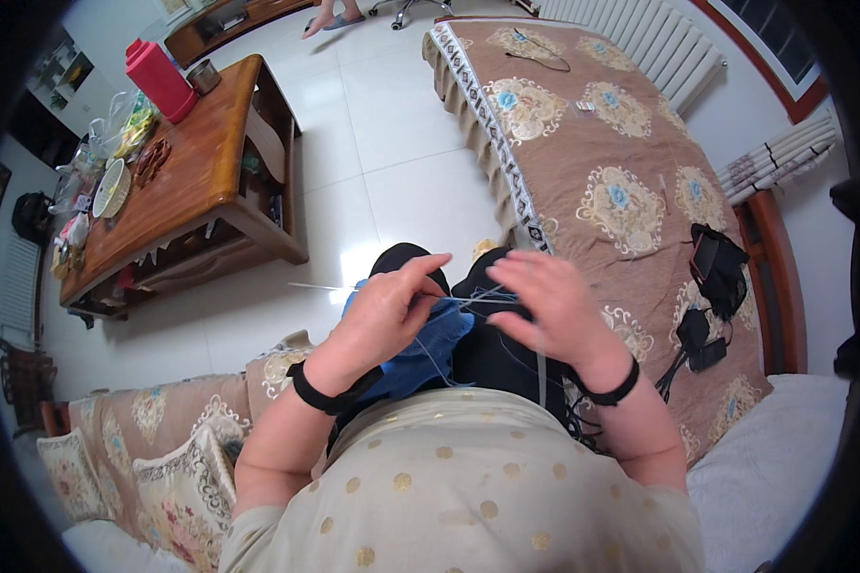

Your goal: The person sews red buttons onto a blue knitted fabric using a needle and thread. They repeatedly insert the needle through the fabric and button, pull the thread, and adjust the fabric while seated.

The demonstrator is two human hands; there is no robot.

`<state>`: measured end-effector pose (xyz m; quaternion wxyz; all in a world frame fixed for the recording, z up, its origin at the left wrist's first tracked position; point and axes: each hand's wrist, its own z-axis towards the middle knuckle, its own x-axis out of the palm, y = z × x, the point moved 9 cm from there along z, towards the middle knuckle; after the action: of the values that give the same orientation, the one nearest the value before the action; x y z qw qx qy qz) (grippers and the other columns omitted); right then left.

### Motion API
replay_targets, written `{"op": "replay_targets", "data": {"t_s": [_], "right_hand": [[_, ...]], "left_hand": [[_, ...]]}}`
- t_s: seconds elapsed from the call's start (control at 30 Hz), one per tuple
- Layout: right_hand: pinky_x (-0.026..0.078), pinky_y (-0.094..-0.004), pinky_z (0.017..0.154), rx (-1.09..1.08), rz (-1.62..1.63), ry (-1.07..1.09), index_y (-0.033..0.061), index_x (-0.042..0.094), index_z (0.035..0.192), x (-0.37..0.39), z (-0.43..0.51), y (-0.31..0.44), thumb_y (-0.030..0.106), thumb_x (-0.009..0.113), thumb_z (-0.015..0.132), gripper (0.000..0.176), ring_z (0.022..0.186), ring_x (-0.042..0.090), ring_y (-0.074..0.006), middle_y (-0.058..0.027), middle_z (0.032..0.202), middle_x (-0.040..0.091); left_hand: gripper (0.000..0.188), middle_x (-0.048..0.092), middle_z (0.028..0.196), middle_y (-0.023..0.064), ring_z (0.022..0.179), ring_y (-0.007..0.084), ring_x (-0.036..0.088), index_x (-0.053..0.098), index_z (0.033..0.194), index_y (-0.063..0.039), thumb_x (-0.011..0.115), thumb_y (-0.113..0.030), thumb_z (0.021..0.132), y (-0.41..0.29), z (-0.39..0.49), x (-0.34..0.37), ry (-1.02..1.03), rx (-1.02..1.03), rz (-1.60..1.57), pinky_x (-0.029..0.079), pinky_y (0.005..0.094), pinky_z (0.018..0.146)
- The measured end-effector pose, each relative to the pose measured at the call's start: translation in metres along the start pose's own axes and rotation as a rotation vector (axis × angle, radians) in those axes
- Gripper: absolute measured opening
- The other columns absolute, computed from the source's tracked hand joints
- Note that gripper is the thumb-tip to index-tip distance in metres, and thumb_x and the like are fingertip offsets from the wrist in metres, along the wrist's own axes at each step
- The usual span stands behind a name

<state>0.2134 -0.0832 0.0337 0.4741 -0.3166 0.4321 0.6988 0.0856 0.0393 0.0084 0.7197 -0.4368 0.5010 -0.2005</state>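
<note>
Blue knitted fabric (430,344) lies over my lap, mostly on the left thigh. My left hand (390,308) grips its upper edge together with thin knitting needles (322,286), one of which sticks out to the left. Loose blue yarn (433,358) trails below the fingers. On the other side, my right hand (545,304) has its fingers spread, slightly blurred, beside the crossing needle tips and strands. Whether it touches a needle or yarn I cannot tell. Each wrist wears a black band.
A wooden coffee table (208,157) at upper left bears a red flask (159,82), a white basket (112,188) and plastic bags. A daybed with a floral cover (566,165) stands at right, with a black bag (720,272) and cables. Another person's feet (333,21) show at the top.
</note>
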Motion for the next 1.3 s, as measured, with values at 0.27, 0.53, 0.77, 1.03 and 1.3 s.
{"op": "replay_targets", "data": {"t_s": [0.27, 0.53, 0.77, 1.03, 1.3], "right_hand": [[0.05, -0.0428, 0.07, 0.148, 0.11, 0.142, 0.0087, 0.069, 0.089, 0.074, 0.001, -0.053, 0.021, 0.067, 0.089, 0.012, 0.08, 0.063, -0.0323, -0.0104, 0.081, 0.066], [0.05, -0.0445, 0.074, 0.252, 0.054, 0.036, 0.0036, 0.069, 0.102, 0.052, -0.011, -0.078, 0.022, 0.07, 0.087, 0.023, 0.084, 0.062, -0.0347, -0.0139, 0.087, 0.068], [0.052, -0.0434, 0.081, 0.209, 0.188, 0.046, 0.002, 0.069, 0.11, 0.073, 0.043, -0.059, 0.033, 0.071, 0.087, 0.039, 0.094, 0.064, -0.0358, -0.0178, 0.095, 0.069], [0.053, -0.0451, 0.079, 0.349, 0.245, 0.58, 0.0044, 0.071, 0.102, 0.148, 0.04, -0.062, 0.049, 0.066, 0.087, 0.047, 0.087, 0.067, -0.0386, -0.0199, 0.089, 0.07], [0.051, -0.0468, 0.072, 0.569, 0.117, 0.326, 0.0031, 0.068, 0.096, 0.125, 0.008, -0.106, 0.035, 0.068, 0.09, 0.033, 0.083, 0.066, -0.0412, -0.0213, 0.086, 0.069]], "left_hand": [[0.02, 0.067, 0.097, 0.0136, 0.091, 0.0298, 0.064, 0.069, 0.104, -0.003, 0.068, 0.002, 0.084, 0.012, -0.046, -0.085, -0.573, 0.082, 0.228, 0.051, 0.0359, 0.08], [0.034, 0.07, 0.099, 0.0177, 0.095, 0.0276, 0.066, 0.065, 0.113, 0.003, 0.065, -0.026, 0.095, 0.149, -0.119, -0.059, -0.332, -0.482, 0.127, 0.051, 0.034, 0.084], [0.067, 0.053, 0.14, 0.0129, 0.127, 0.0205, 0.049, 0.047, 0.144, -0.002, 0.052, -0.053, 0.1, 0.232, -0.156, 0.018, -0.078, -0.889, -0.673, 0.037, 0.0329, 0.108], [0.069, 0.056, 0.135, 0.01, 0.122, 0.0204, 0.056, 0.04, 0.148, -0.007, 0.071, -0.003, 0.087, 0.177, -0.133, -0.037, -0.388, -0.447, -0.934, 0.047, 0.0362, 0.106], [0.045, 0.063, 0.104, 0.0047, 0.091, 0.0152, 0.06, 0.057, 0.129, -0.005, 0.071, -0.002, 0.086, 0.157, -0.113, -0.086, -0.665, -0.381, -0.122, 0.05, 0.028, 0.08]]}}
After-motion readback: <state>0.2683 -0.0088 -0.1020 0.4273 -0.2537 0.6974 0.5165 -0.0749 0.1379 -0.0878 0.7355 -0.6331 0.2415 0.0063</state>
